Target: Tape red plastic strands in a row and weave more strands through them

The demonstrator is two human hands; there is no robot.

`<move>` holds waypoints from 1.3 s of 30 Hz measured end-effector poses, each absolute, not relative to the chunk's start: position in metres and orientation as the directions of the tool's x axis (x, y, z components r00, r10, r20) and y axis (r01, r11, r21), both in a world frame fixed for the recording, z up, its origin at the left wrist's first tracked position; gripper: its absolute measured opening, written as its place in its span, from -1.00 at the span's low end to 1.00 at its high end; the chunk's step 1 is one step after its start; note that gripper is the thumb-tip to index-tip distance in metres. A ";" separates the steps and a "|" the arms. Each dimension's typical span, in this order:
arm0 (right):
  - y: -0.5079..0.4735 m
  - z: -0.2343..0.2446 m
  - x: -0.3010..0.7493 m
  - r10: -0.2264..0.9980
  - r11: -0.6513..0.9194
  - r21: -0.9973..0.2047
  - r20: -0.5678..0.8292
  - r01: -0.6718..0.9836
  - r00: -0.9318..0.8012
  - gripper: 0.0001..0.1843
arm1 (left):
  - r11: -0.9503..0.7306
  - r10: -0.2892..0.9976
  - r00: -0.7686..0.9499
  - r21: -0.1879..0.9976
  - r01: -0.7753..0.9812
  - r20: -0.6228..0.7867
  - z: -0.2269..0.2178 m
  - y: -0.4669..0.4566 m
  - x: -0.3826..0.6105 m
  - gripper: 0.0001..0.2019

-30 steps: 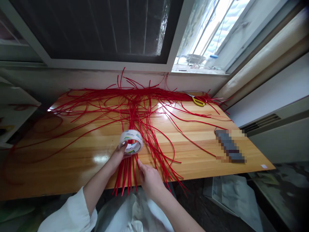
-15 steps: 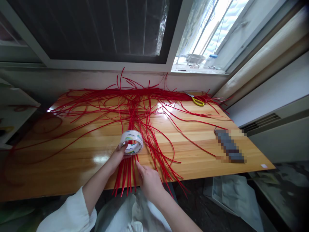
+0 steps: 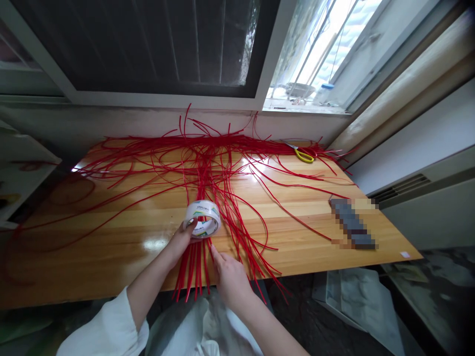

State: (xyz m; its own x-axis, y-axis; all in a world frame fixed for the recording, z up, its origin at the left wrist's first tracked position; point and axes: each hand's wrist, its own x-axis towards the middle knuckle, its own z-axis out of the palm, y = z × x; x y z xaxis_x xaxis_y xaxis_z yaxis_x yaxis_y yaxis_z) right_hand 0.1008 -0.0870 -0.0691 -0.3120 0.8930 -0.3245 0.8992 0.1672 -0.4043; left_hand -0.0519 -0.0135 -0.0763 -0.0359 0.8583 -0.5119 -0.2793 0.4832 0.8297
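Note:
A wide roll of clear packing tape (image 3: pixel 202 207) with printing on its core is gripped at its left side by my left hand (image 3: pixel 184 238), thumb over the rim. The roll is tilted just above a fanned row of thin red cords (image 3: pixel 193 269), whose ends reach past the table's front edge. Beside the rightmost cord of this row is my right hand (image 3: pixel 232 277), fingers curled and index fingertip at the cord. Whether it pinches tape or cord is hidden. A second loose bunch of red cords (image 3: pixel 256 247) lies right of that hand.
More red cords (image 3: pixel 166 144) are heaped along the back of the wooden table (image 3: pixel 111 262). Scissors with yellow handles (image 3: pixel 304 156) lie on them at the back right. A blurred-out dark object (image 3: pixel 352 225) lies on the right. Behind stands a window (image 3: pixel 308 54).
The tape roll and my right hand have shifted very slightly to the right. The cords look unchanged.

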 end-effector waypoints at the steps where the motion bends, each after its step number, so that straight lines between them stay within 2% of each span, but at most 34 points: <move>1: -0.087 -0.069 0.101 0.890 0.174 -0.405 -0.325 0.898 -0.319 -0.22 | 0.482 0.859 -0.036 0.831 -0.279 -0.510 -0.076 -0.014 -0.052 -0.54; 5: -0.087 -0.070 0.102 0.885 0.189 -0.401 -0.325 0.896 -0.333 -0.24 | 0.478 0.863 -0.029 0.835 -0.272 -0.504 -0.074 -0.013 -0.051 -0.56; 10: -0.089 -0.069 0.099 0.891 0.169 -0.402 -0.328 0.900 -0.313 -0.27 | 0.482 0.863 -0.085 0.861 -0.160 -0.499 -0.076 -0.009 -0.049 -0.63; 14: -0.090 -0.071 0.096 0.906 0.132 -0.421 -0.316 0.897 -0.282 -0.31 | 0.482 0.863 -0.093 0.865 -0.141 -0.496 -0.079 -0.008 -0.048 -0.63; 19: -0.093 -0.076 0.097 0.927 0.129 -0.453 -0.260 0.882 -0.269 -0.39 | 0.480 0.864 -0.118 0.871 -0.104 -0.490 -0.080 -0.005 -0.048 -0.62; 23: -0.100 -0.072 0.097 0.957 0.077 -0.450 -0.216 0.890 -0.192 -0.49 | 0.477 0.864 -0.139 0.875 -0.081 -0.484 -0.081 -0.003 -0.047 -0.64; 27: -0.105 -0.065 0.093 0.943 0.034 -0.403 -0.291 0.915 -0.163 -0.44 | 0.459 0.872 -0.150 0.885 -0.079 -0.465 -0.084 -0.005 -0.047 -0.66; 30: -0.106 -0.065 0.092 0.927 0.020 -0.444 -0.327 0.896 -0.183 -0.40 | 0.436 0.878 -0.184 0.897 -0.069 -0.441 -0.085 -0.009 -0.045 -0.70; 34: -0.105 -0.068 0.094 0.948 0.012 -0.515 -0.267 0.857 -0.174 -0.46 | 0.439 0.876 -0.195 0.897 -0.053 -0.441 -0.081 -0.010 -0.042 -0.77; 39: -0.106 -0.065 0.097 0.969 -0.021 -0.440 -0.229 0.898 -0.090 -0.50 | 0.452 0.871 -0.185 0.890 -0.057 -0.455 -0.074 -0.011 -0.039 -0.80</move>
